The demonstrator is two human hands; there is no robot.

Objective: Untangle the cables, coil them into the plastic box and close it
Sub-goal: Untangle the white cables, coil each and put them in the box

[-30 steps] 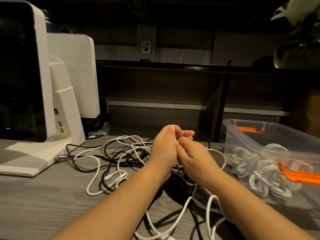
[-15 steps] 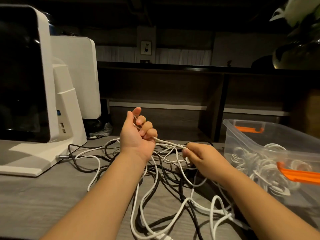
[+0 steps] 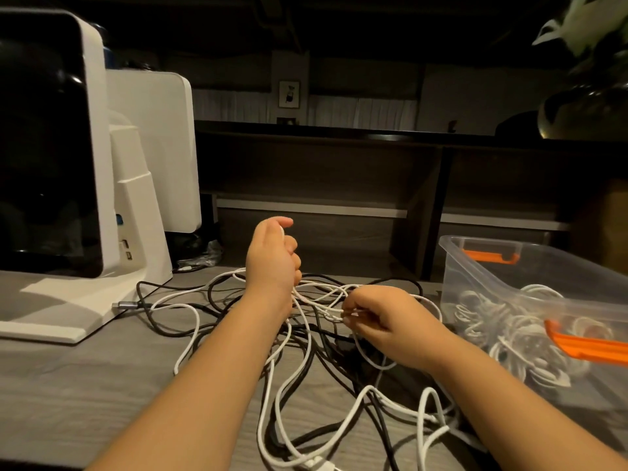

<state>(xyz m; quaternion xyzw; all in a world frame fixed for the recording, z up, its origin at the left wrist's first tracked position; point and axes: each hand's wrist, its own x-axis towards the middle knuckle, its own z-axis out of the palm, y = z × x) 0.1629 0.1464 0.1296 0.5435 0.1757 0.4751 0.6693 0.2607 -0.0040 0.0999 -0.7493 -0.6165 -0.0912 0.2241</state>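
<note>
I see the left hand [image 3: 272, 256] raised above the cable tangle [image 3: 306, 334], back toward me, fingers curled round a white cable [image 3: 285, 338] that hangs to the surface [image 3: 85, 385]. The right hand [image 3: 384, 321] sits lower, knuckles up, pinching white strands between the tangle and the plastic box [image 3: 530, 283]. The box stands open right of the tangle, coiled cables inside.

Left hand [image 3: 272, 258] raised, fingers curled in fist; right hand [image 3: 380, 317] lower, fingertips pinched together

Two hands [image 3: 272, 256], one clear plastic box [image 3: 482, 266], two white devices [image 3: 136, 205]
</note>
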